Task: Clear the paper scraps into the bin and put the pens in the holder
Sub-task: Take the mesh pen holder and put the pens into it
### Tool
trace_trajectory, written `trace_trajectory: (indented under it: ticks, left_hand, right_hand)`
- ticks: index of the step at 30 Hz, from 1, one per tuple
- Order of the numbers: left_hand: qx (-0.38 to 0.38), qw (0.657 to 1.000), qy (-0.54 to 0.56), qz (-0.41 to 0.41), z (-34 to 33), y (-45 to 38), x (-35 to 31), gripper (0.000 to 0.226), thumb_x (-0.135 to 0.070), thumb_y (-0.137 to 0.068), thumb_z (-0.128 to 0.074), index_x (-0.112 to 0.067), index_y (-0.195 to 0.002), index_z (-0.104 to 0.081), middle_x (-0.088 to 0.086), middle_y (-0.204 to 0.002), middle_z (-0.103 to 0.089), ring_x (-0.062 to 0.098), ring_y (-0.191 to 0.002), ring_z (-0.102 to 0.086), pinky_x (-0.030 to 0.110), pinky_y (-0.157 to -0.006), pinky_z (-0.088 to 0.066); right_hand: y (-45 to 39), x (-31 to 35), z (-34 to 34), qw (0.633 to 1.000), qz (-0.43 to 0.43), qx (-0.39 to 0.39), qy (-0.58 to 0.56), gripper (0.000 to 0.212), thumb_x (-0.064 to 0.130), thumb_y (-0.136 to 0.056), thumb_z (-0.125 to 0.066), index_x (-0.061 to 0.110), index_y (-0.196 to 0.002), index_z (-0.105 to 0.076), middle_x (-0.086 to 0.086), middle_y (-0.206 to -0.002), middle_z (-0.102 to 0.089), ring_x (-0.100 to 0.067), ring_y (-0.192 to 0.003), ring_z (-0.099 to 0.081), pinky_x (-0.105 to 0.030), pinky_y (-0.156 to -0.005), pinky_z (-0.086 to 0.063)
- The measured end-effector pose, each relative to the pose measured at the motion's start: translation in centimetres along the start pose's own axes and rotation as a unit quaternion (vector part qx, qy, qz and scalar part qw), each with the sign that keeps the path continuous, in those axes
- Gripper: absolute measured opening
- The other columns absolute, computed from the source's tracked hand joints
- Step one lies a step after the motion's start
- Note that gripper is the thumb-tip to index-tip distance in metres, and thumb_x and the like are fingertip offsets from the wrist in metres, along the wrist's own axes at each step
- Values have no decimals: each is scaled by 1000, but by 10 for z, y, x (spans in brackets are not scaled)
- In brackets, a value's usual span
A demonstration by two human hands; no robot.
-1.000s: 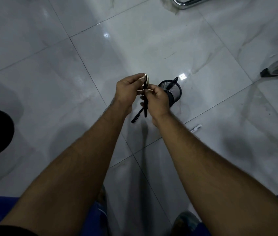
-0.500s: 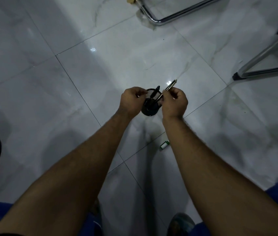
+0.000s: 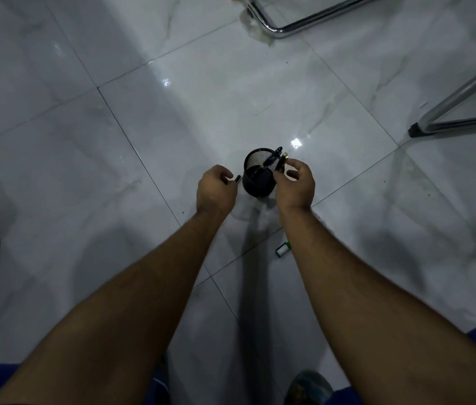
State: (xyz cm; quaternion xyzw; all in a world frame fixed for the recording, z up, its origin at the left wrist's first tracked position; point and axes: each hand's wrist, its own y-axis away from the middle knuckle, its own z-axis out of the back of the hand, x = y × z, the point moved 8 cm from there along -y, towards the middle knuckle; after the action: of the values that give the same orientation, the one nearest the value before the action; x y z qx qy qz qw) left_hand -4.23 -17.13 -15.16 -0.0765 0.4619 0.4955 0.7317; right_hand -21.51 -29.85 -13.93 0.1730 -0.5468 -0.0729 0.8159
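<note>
On the floor (image 3: 172, 118) stands the holder (image 3: 258, 182) with pens (image 3: 272, 162) inside; the right hand (image 3: 295, 185), fingers loosely apart, touches the gold-tipped pen (image 3: 283, 162) at its rim, while the left hand (image 3: 216, 191) pinches a dark cap (image 3: 237, 178) just beside it

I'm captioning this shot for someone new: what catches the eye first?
Two bare forearms reach to mid-frame, where a black mesh pen holder stands on the glossy pale tiled floor. The right hand is at its rim beside a gold-tipped pen; the left hand holds a dark pen. Chrome chair legs cross the top.
</note>
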Motion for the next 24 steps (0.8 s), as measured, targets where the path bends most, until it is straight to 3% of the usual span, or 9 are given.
trace_trajectory:
  ticks: [2,4,9,11,13,15,17,20,24]
  left_hand:
    - [34,992,-120,16,-15,2,11,32,-22,-78,-64,-17,-110,-63,8,-105,-63,25,-92,-61,33,-80,-53]
    - [46,969,-242,14,-22,7,19,43,-28,-78,-63,-15,-118,-59,12,-116,-58,31,-106,-57,39,-87,-52]
    - [47,957,-287,2,-21,-1,21,21,-16,-80,-60,-9,-100,-63,13,-105,-65,33,-97,-62,37,-79,-54]
    - [57,964,-260,21,-15,-7,22,23,-26,-82,-65,-10,-99,-67,10,-98,-68,31,-91,-65,35,-76,-55]
    - [54,980,-184,48,-6,-12,25,25,-33,-80,-69,-11,-91,-72,8,-89,-70,28,-86,-67,33,-75,-56]
    - [44,994,-50,88,4,-16,31,14,-27,-76,-71,-12,-75,-72,7,-77,-70,27,-81,-68,35,-75,-59]
    - [39,987,87,132,14,-15,35,13,-17,-77,-70,-12,-64,-66,9,-71,-68,27,-71,-68,36,-72,-60]
    - [65,980,146,118,24,-12,19,14,-9,-88,-59,-8,-75,-64,9,-72,-64,17,-58,-60,24,-52,-48]
    - [90,982,159,43,42,-12,-18,10,-12,-89,-63,-9,-95,-70,4,-74,-61,14,-50,-53,21,-44,-41]
  right_hand:
    - [0,-5,-5,1000,-5,21,-12,46,16,-79,-74,23,-122,-59,-3,-116,-63,-7,-85,-61,-32,-83,-57]
    - [2,-12,-15,998,-14,64,-25,58,19,-75,-76,22,-129,-54,-1,-120,-62,-13,-95,-64,-38,-87,-59]
    - [-1,-15,-35,990,16,139,16,84,41,-61,-85,30,-135,-45,5,-134,-56,-16,-120,-57,-40,-100,-52]
    - [-1,-11,-41,987,37,156,16,85,47,-55,-88,31,-128,-47,9,-128,-59,-13,-118,-58,-39,-101,-52]
    - [2,-11,-44,986,44,162,24,99,50,-51,-90,28,-135,-42,7,-132,-58,-14,-120,-57,-38,-102,-51]
    - [6,-11,-44,984,65,157,44,99,45,-52,-91,26,-135,-40,4,-132,-57,-15,-119,-57,-36,-101,-51]
    - [10,-8,-43,981,91,154,71,93,35,-58,-91,22,-134,-39,2,-130,-59,-17,-116,-58,-31,-97,-52]
    - [13,-2,-40,979,105,146,95,87,31,-62,-90,21,-133,-41,1,-127,-60,-18,-112,-59,-24,-88,-49]
    - [16,9,-35,979,107,140,106,84,35,-60,-87,26,-130,-43,3,-125,-61,-17,-109,-61,-30,-90,-54]
